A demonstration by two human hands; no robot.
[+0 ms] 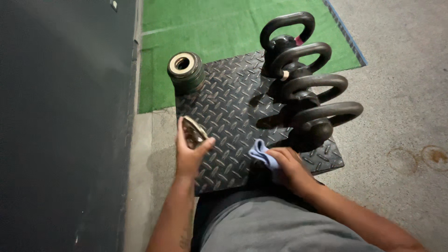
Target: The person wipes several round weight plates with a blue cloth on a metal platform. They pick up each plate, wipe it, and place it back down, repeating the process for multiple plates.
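Wiping apparently underway: left hand (189,156) grips small plate (192,132), right hand (291,168) clutches blue cloth (261,153) on mat (224,107); plate stack (185,70), four kettlebells (303,79) untouched.

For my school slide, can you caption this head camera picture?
Left hand holds a small weight plate, right hand a blue cloth, beside four black kettlebells.

Black kettlebells (305,88) are showing one pink band at twelve o'clock. Diamond-tread plate (224,112) is presenting dark grey. Turf (214,28) is appearing green, blue-edged. Cloth (262,154) is showing light blue. Stacked weight discs (185,71) are appearing dark green, cream-topped. Floor (401,116) is showing speckled grey.
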